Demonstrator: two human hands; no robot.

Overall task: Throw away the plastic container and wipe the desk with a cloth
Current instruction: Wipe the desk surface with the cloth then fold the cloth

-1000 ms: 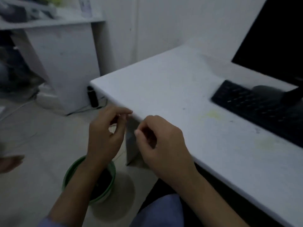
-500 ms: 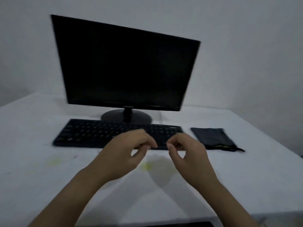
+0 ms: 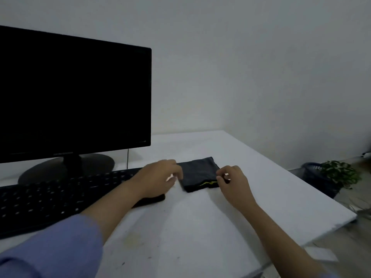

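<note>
A folded dark cloth (image 3: 197, 172) with a yellow mark on its near edge lies flat on the white desk (image 3: 200, 227), just right of the keyboard. My left hand (image 3: 158, 178) hovers at the cloth's left edge with its fingers loosely curled and nothing in them. The fingertips of my right hand (image 3: 233, 182) are pinched together at the cloth's near right corner; a grip on it cannot be made out. A faint yellowish stain (image 3: 131, 240) marks the desk near me. No plastic container is in view.
A black monitor (image 3: 74, 93) on a round stand fills the left side, with a black keyboard (image 3: 50, 199) in front of it under my left forearm. Past the desk's right edge, a potted plant (image 3: 339, 173) stands on the floor beside a dark basket (image 3: 313, 173).
The view swung from the green bin on the floor at the desk's left end across to the right. Both hands moved right, from in front of the keyboard to the dark cloth.
</note>
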